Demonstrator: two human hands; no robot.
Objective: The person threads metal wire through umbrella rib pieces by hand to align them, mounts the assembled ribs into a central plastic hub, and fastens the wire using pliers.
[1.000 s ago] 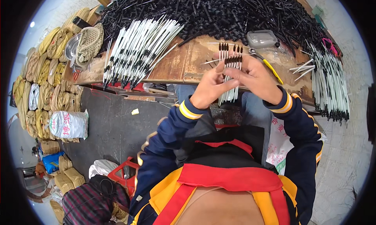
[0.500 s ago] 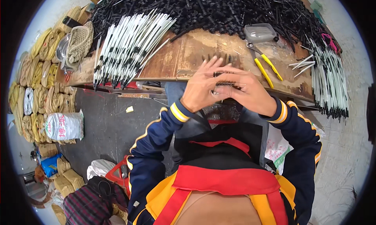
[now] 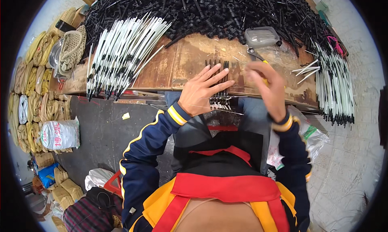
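My left hand lies with fingers spread across a row of thin black plastic rods at the table's front edge. Their dark tips stick out past my fingers, and thin pale strands show below them. To the right, my right hand is smeared by motion, its fingers partly bent. It is over the yellow-handled pliers and hides most of their handles, so I cannot tell whether it touches them.
A big heap of black plastic parts covers the back of the wooden table. Bundles of white rods with black ends lie at the left and right. A clear plastic box stands behind the pliers.
My hands were together over the black rods. Now my right hand has moved away to the right, over the pliers, while my left stays on the rods. The whole view has shifted slightly.
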